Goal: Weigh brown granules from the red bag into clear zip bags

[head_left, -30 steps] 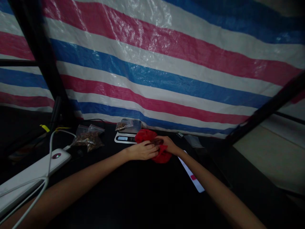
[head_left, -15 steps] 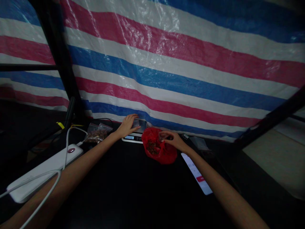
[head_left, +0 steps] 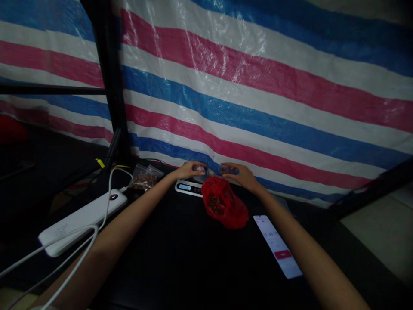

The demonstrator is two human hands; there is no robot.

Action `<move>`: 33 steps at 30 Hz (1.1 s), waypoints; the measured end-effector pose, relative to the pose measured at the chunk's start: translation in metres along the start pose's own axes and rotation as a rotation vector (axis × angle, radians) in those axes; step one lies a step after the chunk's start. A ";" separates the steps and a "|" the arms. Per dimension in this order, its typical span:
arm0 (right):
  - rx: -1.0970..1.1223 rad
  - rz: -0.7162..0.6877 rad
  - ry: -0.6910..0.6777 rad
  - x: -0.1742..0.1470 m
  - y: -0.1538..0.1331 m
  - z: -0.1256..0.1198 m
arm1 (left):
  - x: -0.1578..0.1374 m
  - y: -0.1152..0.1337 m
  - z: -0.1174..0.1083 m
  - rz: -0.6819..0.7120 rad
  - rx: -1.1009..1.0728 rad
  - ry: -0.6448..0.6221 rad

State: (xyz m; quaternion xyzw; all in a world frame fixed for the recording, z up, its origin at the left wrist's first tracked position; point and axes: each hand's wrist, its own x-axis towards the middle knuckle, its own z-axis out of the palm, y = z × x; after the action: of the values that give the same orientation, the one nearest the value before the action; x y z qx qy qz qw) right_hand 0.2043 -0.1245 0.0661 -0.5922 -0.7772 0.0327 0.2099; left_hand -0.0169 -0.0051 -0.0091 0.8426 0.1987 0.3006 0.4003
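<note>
My left hand (head_left: 190,171) is curled round a small clear plastic bag (head_left: 200,169) above the back of a digital scale (head_left: 189,188) with a lit display. My right hand (head_left: 241,175) pinches a small clear cup (head_left: 223,169) by its side, a short way to the right of the bag. Something brownish shows in the cup, too dim to name. In front of both hands lies an open red plastic bag (head_left: 237,213) with small brown dried pieces (head_left: 217,204) inside. It touches the scale's right end.
A phone (head_left: 277,245) with a timer on its screen lies under my right forearm. At left are a white power strip (head_left: 84,219), a white cable (head_left: 93,232) and clear zip bags of brown pieces (head_left: 143,181). A striped tarp (head_left: 245,107) hangs behind the black table (head_left: 180,249).
My right hand has lifted the clear cup out of the red bag, up and back towards my left hand. My left hand has drawn its fingers in round the clear bag. The camera has turned slightly left.
</note>
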 end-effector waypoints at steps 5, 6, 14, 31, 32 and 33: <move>-0.406 -0.160 0.011 0.029 -0.036 -0.001 | -0.001 0.014 0.001 -0.042 -0.218 -0.049; -0.501 -0.199 0.020 0.032 -0.043 -0.001 | -0.001 0.015 0.001 -0.047 -0.246 -0.044; -0.837 -0.342 -0.061 0.041 -0.079 0.006 | -0.001 0.015 0.004 0.003 -0.309 0.018; -0.678 0.085 -0.268 -0.067 -0.083 0.031 | -0.006 -0.008 -0.013 -0.061 0.277 0.232; -0.682 0.146 -0.295 -0.074 -0.077 0.035 | -0.006 -0.005 -0.008 -0.063 0.341 0.271; -0.686 0.189 -0.312 -0.079 -0.071 0.038 | -0.008 0.001 -0.003 -0.056 0.400 0.322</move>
State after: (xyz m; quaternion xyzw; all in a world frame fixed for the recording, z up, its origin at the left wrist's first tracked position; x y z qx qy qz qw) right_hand 0.1428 -0.2121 0.0305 -0.6850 -0.7076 -0.1202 -0.1249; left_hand -0.0247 -0.0084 -0.0093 0.8403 0.3388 0.3745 0.1971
